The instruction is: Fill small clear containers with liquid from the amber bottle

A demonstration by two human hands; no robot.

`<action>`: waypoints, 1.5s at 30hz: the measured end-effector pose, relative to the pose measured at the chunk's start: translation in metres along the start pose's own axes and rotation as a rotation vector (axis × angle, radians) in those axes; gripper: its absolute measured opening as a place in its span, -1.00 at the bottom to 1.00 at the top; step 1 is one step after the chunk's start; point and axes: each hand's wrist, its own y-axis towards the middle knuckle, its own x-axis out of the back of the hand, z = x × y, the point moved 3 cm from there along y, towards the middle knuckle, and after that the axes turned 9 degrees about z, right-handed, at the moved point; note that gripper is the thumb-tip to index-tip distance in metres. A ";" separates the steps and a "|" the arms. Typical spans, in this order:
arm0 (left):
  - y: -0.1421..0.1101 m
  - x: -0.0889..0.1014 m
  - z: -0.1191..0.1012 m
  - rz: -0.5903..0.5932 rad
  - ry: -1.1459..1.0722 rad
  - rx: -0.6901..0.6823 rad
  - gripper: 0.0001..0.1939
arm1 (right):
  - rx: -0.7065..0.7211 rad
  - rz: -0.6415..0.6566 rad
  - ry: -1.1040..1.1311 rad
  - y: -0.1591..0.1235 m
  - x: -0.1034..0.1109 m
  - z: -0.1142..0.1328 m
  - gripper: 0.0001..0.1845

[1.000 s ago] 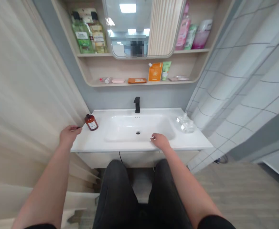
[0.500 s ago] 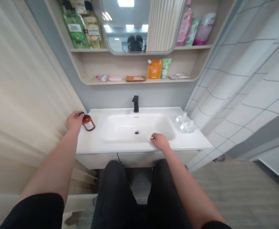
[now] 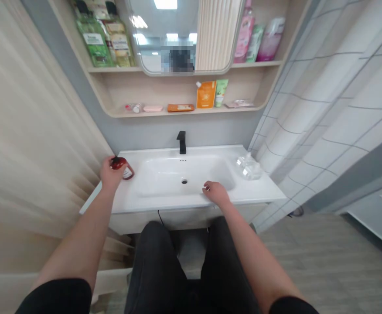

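Two bare hands at the sink: left hand (image 3: 111, 175) closes its fingers around a brown white-labelled bottle (image 3: 127, 172) at left; right hand (image 3: 216, 194) rests fingers loosely curled, gripping nothing, on the front edge of the white ceramic basin (image 3: 178, 176).

A reddish-brown bottle (image 3: 121, 162) carries a white label (image 3: 127, 173); the sink (image 3: 165, 205) is glossy white, the tap (image 3: 182, 142) black, the wall tiles (image 3: 328, 109) white with a grey grid.

Cream curtain (image 3: 30, 131) down left side. White tile wall (image 3: 335, 100), grid-lined, at right. Grey wall (image 3: 145, 133) behind; wooden shelves (image 3: 191, 114) around mirror (image 3: 151, 48) showing ceiling lights (image 3: 165, 3). White vanity cabinet (image 3: 178, 223) below. Grey floor (image 3: 325, 266), perhaps planks, blurred.
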 end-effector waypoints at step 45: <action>-0.080 -0.228 -0.062 0.542 -0.452 0.217 -0.72 | 0.568 -0.068 0.124 0.047 -0.013 0.031 -0.06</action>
